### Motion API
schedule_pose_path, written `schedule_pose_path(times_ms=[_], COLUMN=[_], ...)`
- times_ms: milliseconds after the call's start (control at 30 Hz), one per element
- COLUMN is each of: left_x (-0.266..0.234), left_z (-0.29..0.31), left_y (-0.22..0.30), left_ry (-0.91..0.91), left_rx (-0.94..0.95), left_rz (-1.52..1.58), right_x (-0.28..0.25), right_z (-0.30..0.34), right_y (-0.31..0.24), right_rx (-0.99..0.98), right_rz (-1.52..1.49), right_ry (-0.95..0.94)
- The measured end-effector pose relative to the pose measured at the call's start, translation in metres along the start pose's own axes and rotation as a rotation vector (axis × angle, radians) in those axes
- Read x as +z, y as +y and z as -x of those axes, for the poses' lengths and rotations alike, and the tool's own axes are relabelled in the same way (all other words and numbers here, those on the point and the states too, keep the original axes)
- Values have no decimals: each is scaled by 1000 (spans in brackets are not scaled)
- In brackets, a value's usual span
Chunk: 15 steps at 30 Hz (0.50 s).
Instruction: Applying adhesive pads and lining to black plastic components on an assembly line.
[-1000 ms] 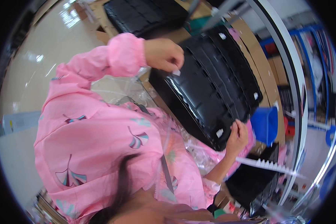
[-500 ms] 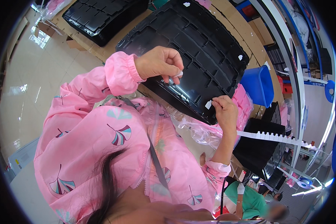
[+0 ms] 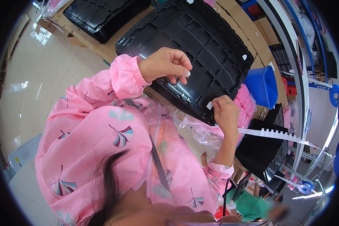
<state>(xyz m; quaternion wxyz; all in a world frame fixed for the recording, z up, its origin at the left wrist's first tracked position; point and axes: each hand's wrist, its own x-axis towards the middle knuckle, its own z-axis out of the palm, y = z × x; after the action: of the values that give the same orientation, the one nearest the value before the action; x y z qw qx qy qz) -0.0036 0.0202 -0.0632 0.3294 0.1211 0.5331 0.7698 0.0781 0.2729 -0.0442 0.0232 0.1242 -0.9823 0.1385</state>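
A large black ribbed plastic panel (image 3: 203, 41) lies on a cardboard-covered bench in front of me. My left hand (image 3: 164, 66) rests on its near edge, with a small white sticker (image 3: 185, 74) pinched between thumb and fingers. My right hand (image 3: 226, 115) is at the same edge, further right. It presses another small white sticker (image 3: 209, 105) against the panel and also holds a long white notched backing strip (image 3: 275, 133) that trails off to the right. Both arms wear pink patterned sleeves.
A second black panel (image 3: 101, 15) lies further off at the upper left. A blue bin (image 3: 263, 86) stands beside the panel, with pink pieces (image 3: 245, 101) near it. Crumpled clear plastic wrap (image 3: 199, 130) hangs below the edge. Another person in green (image 3: 252, 203) is at the bottom.
My view has swung so the panel sits higher and larger. Both hands have come closer together along its near edge, each now pinching a white sticker.
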Motion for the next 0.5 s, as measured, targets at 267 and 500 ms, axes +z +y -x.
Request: schedule_pose_path(times_ms=[267, 500], left_x=[0, 0], left_z=[2, 2], left_y=[-2, -3], left_ry=[25, 11], left_rx=[34, 47], left_rz=[15, 3], right_x=[9, 11], right_z=[9, 14], right_y=[-2, -2], right_rx=[-117, -152], right_rz=[53, 55], right_ry=[119, 150])
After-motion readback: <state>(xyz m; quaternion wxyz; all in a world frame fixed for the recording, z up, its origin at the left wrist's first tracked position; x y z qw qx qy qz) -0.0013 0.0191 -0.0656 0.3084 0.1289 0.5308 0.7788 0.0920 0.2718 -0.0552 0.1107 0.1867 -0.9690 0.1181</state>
